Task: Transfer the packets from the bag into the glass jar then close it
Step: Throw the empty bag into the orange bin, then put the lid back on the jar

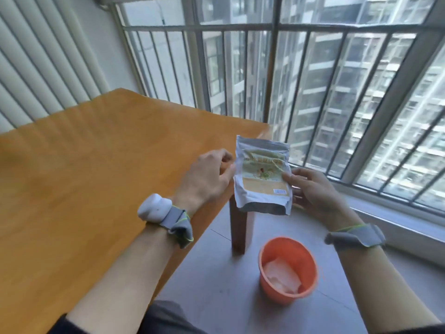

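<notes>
A silver foil bag [262, 175] with a green and yellow printed label is held upright in the air, just off the right edge of the wooden table [96, 177]. My left hand [207, 179] pinches its left edge with curled fingers. My right hand [313, 189] grips its right side, thumb on the front. The bag's top edge looks sealed flat. No glass jar and no loose packets are in view.
An orange plastic bin [287, 268] with white paper inside stands on the floor below the bag, beside the table leg [239, 227]. A barred window [313, 80] runs along the right and back. White blinds [36, 68] hang at left.
</notes>
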The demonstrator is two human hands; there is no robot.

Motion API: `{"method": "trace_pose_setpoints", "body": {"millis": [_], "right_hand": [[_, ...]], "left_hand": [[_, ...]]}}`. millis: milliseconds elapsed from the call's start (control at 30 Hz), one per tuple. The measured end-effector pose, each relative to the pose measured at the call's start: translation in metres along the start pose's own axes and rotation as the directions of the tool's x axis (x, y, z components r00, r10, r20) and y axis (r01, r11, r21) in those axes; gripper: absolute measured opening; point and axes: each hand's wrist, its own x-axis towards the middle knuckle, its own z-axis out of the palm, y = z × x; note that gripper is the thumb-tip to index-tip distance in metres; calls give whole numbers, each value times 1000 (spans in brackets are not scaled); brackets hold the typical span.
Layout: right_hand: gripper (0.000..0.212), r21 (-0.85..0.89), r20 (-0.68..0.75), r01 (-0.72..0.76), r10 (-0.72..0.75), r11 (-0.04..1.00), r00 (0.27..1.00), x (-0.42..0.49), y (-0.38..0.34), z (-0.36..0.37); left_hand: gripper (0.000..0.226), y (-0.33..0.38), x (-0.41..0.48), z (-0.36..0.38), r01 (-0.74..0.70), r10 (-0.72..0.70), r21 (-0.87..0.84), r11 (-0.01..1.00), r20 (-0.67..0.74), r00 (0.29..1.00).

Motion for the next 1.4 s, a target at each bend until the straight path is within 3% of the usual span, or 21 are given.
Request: {"method": "trace_pose_setpoints", "body": {"millis": [200,367,500,567,667,767,1133,1300,1400], "right_hand": [[14,-22,-204,-122,115,992,972,-1,72,-58],[14,-164,-423,-259,170,952,890,-2,141,-74],[22,-439,-535,-347,69,829,842,-5,188,-68],[26,-571,-520,-407,69,713,851,-11,206,-65],[35,-663,-452,-495,226,561,863,-19,226,-60],[31,-761,-352,-469,322,448,879,-25,237,-58],[26,-851,-211,-274,186,447,960,-7,163,-29],[15,-894,-9,-57,111,445,994,-2,88,3],[22,-913,114,85,50,398,992,3,40,25]], "left_hand": [[48,5,17,32,-68,37,306,950,106,994],[64,-2,19,42,-85,49,299,951,127,991],[69,-4,16,47,-101,64,320,942,124,990],[69,-5,15,49,-106,75,318,942,108,991],[69,-4,17,49,-120,92,323,939,101,991],[68,-5,16,51,-124,95,337,933,102,990],[59,4,11,47,-71,38,277,958,126,991],[53,0,0,18,42,-60,278,960,58,996],[52,-10,-9,-4,104,-119,315,943,28,993]]}}
